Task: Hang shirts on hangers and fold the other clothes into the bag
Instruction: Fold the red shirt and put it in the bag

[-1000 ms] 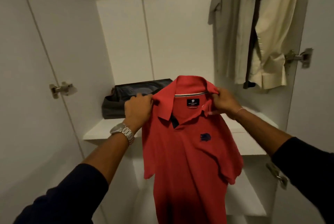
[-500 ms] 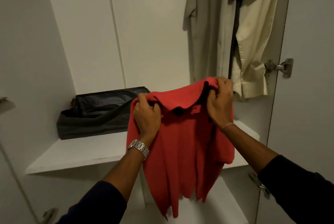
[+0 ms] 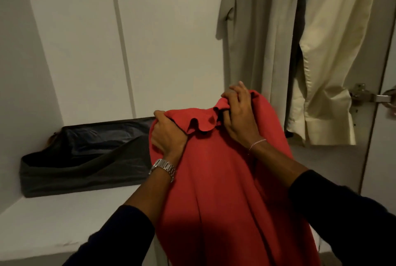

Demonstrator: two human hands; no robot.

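Before the open white wardrobe, your left hand [image 3: 167,137] and right hand [image 3: 240,115] both clutching the bunched top of the red shirt [image 3: 225,190], held above the shelf's [image 3: 53,223] front edge, dark bag [image 3: 85,158] at shelf's back, pale shirts [image 3: 300,51] hanging upper right.

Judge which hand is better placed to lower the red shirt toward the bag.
Left, probably. The left hand grips the red shirt right beside the dark bag on the shelf; the right hand holds the collar farther away.
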